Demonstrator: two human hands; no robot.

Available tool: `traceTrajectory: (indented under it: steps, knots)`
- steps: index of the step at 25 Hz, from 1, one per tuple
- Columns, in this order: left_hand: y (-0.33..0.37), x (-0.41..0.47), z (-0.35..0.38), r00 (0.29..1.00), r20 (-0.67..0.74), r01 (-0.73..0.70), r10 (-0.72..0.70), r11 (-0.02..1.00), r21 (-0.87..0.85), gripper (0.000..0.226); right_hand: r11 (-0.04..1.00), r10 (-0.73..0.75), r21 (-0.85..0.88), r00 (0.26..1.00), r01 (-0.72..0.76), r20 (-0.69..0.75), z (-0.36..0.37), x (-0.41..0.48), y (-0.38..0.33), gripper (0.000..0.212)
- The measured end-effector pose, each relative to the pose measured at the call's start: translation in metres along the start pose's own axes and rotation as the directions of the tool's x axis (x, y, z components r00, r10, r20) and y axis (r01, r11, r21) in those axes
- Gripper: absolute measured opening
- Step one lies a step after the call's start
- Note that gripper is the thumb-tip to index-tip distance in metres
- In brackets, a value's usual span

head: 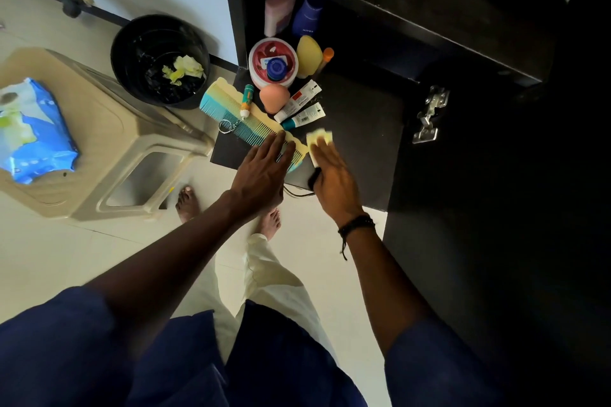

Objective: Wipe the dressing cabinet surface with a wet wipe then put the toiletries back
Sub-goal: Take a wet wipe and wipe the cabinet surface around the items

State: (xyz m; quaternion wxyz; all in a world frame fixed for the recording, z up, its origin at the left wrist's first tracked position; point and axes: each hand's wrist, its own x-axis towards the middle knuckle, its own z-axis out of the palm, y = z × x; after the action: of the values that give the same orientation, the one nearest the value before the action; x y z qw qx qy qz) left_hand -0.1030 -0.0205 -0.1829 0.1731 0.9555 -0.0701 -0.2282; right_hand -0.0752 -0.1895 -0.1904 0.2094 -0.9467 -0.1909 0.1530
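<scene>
My blue sleeves (82,340) and pale trousers (274,281) filled the bottom of the frame, with my bare feet (188,205) on the light floor above them. Just above centre, my left hand (263,172) lay on the near end of the teal-and-cream comb (241,116), fingers straight and relaxed, gripping nothing. Just to its right, my right hand (332,177) pressed the wet wipe (319,139) flat on the black cabinet surface (360,129) near the front edge, fingers stretched over the cloth, not curled round it.

Past the hands the toiletries sat bunched at the surface's left side: two white tubes (299,106), a peach sponge (274,97) and a small stick (247,99) lying across the comb. Further back stood a red-and-white jar (272,59), a yellow sponge (309,54), then a pink bottle (279,6) and a blue bottle (309,16).

At the left of the frame a beige stool (109,129) held a blue wipes pack (33,129). Beyond it stood a black bin (158,59) with crumpled wipes inside.
</scene>
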Motion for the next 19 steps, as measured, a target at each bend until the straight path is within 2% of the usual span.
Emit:
traceTrajectory:
  steps: [3, 5, 7, 9, 11, 13, 17, 19]
  knots:
    - [-0.002, 0.0, 0.001, 1.0, 0.005, -0.009, 0.009, 1.0, 0.002, 0.074, 0.997, 0.065, 0.033, 0.998, -0.065, 0.001, -0.001, 0.031, -0.009, 0.055]
    - [-0.002, 0.001, 0.001, 1.0, -0.003, -0.016, 0.016, 1.0, -0.011, 0.072, 0.997, 0.072, 0.006, 0.997, -0.072, 0.005, 0.002, 0.021, -0.007, 0.056]
    - [0.0, 0.002, 0.001, 1.0, -0.015, -0.026, 0.025, 0.999, -0.03, 0.071, 0.992, 0.12, -0.02, 0.991, -0.121, -0.053, 0.004, -0.007, 0.009, 0.057]
    - [0.001, 0.001, 0.001, 0.999, -0.02, -0.027, 0.026, 0.998, -0.052, 0.072, 0.962, 0.273, 0.034, 0.953, -0.271, -0.131, -0.001, -0.029, 0.038, 0.058]
    - [0.003, -0.001, 0.002, 1.0, -0.016, -0.026, 0.025, 0.998, -0.065, 0.074, 0.912, 0.398, -0.049, 0.909, -0.407, -0.126, -0.014, -0.026, 0.064, 0.062]
    - [0.004, -0.003, 0.004, 1.0, -0.015, -0.025, 0.024, 0.998, -0.061, 0.074, 0.902, 0.399, -0.131, 0.91, -0.412, -0.116, -0.023, -0.003, 0.074, 0.067]
    - [0.007, -0.008, 0.005, 1.0, -0.008, -0.03, 0.03, 0.998, -0.056, 0.077, 0.933, 0.36, 0.013, 0.928, -0.361, -0.095, -0.013, 0.028, 0.027, 0.065]
    - [0.009, -0.009, 0.005, 1.0, 0.0, -0.026, 0.026, 0.998, -0.052, 0.077, 0.95, 0.304, -0.035, 0.946, -0.309, -0.115, 0.007, -0.001, 0.002, 0.059]
